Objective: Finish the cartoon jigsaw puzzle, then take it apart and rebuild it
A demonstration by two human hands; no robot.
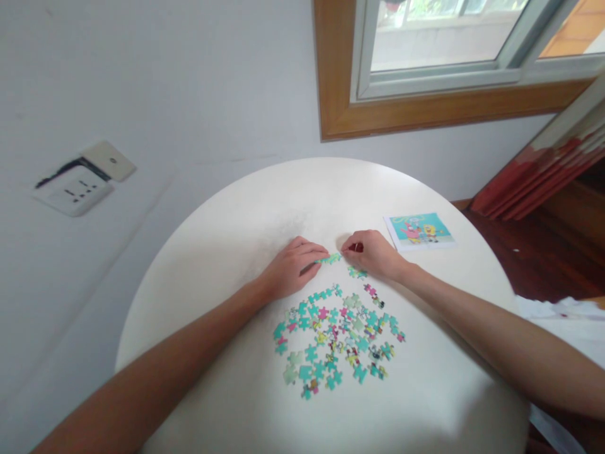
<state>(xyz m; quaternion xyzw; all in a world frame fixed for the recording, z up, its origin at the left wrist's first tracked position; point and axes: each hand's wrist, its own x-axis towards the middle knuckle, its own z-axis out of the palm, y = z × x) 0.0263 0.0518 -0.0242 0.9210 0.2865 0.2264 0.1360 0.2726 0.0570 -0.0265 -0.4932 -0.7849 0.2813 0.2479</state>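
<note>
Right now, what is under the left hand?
The white table lies under the left hand, a green puzzle strip at the fingertips. Anything beneath the palm is hidden.

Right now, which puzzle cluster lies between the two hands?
The green strip at the left hand's fingertips; the other clusters all lie lower in view.

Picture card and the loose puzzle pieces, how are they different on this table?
The picture card is one rectangular sheet, while the loose puzzle pieces are many small, irregular shapes. The card shows a whole cartoon scene; the pieces show only scattered fragments of color. The card lies farther from the person, the pieces nearer. Both include teal, pink and yellow, and both rest on the white table.
</note>
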